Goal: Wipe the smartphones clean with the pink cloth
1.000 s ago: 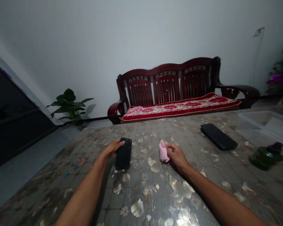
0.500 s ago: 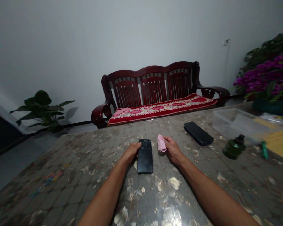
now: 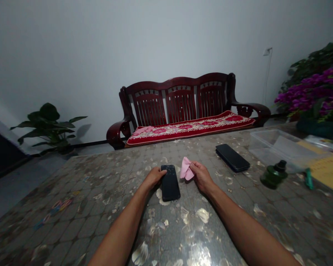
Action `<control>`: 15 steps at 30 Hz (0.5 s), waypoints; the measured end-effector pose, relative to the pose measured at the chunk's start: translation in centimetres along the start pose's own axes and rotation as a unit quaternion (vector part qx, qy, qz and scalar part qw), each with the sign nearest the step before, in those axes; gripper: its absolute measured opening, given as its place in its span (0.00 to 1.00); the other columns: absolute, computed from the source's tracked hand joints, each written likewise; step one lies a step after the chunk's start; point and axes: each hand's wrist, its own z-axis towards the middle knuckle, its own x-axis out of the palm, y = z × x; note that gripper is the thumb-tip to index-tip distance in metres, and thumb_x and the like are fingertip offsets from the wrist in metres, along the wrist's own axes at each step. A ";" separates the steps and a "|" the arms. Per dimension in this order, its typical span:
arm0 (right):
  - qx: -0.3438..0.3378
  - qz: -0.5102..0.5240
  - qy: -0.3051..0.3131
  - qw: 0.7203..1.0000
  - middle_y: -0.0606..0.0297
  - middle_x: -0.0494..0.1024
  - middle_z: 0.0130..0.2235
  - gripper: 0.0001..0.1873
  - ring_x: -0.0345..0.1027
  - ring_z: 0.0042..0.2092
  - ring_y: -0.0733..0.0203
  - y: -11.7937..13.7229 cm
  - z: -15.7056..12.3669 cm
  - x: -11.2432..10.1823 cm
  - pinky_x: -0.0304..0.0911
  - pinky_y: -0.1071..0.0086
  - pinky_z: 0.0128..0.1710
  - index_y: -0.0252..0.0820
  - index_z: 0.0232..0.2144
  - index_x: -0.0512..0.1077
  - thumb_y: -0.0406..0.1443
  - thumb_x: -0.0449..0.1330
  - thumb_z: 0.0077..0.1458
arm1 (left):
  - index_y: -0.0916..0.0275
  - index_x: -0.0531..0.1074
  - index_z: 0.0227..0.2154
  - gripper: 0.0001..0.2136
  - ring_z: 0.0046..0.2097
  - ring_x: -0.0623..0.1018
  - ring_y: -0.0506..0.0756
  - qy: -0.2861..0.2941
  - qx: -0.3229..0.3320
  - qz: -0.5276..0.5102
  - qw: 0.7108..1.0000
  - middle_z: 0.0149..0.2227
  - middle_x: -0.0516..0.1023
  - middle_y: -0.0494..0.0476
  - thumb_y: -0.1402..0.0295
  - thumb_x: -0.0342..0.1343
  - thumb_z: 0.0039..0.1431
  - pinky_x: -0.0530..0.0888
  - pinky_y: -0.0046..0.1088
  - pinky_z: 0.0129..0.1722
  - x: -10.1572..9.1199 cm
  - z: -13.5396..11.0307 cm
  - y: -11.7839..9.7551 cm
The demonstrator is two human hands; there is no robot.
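A black smartphone (image 3: 171, 184) with a dark screen is at the middle of the table, its upper left edge gripped by my left hand (image 3: 154, 177). The thumb rests over the edge of the screen; the other fingers are mostly hidden beside and behind the phone. Just right of the phone, my right hand (image 3: 202, 175) pinches a small pink cloth (image 3: 186, 169) that hangs down from the fingertips. The cloth is close to the phone's right edge, apart from it.
To the right lie a dark phone case (image 3: 232, 157), a green bottle (image 3: 274, 175), a green tool-like item (image 3: 309, 179) and a clear plastic box (image 3: 283, 157). Colourful rings (image 3: 58, 205) lie on the left of the patterned table (image 3: 105, 229). Behind stands a wooden bench (image 3: 180, 99).
The pink cloth has come nearer the phone and hangs more spread out. The phone's bottom end has shifted slightly upward in view, with my left hand still on it.
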 end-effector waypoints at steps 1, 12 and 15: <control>-0.002 -0.003 0.001 1.000 0.68 0.75 0.23 0.23 0.66 0.23 0.63 0.1 0.0 0.0 0.61 0.71 0.23 0.41 0.29 0.73 0.48 0.73 0.34 | 0.59 0.66 0.19 0.13 0.21 0.68 0.54 -0.012 -0.002 0.024 1.000 0.14 0.63 0.48 0.61 0.65 0.48 0.58 0.27 0.22 0.0 -0.1 -0.1; -0.050 -0.039 -0.012 0.998 0.67 0.76 0.24 0.21 0.65 0.23 0.65 -0.7 -0.4 0.6 0.59 0.73 0.22 0.37 0.32 0.78 0.47 0.70 0.39 | 0.60 0.74 0.32 0.11 0.49 0.79 0.68 -0.107 0.029 0.198 0.974 0.40 0.82 0.64 0.65 0.68 0.45 0.67 0.33 0.42 -1.0 -2.3 -1.8; -0.034 -0.034 0.004 0.999 0.66 0.78 0.25 0.23 0.66 0.23 0.63 -0.6 -0.6 0.9 0.59 0.72 0.22 0.36 0.36 0.80 0.45 0.69 0.40 | 0.60 0.76 0.40 0.14 0.50 0.78 0.66 -0.122 0.062 0.211 0.968 0.44 0.82 0.64 0.61 0.65 0.51 0.68 0.33 0.45 -0.4 -3.0 -2.4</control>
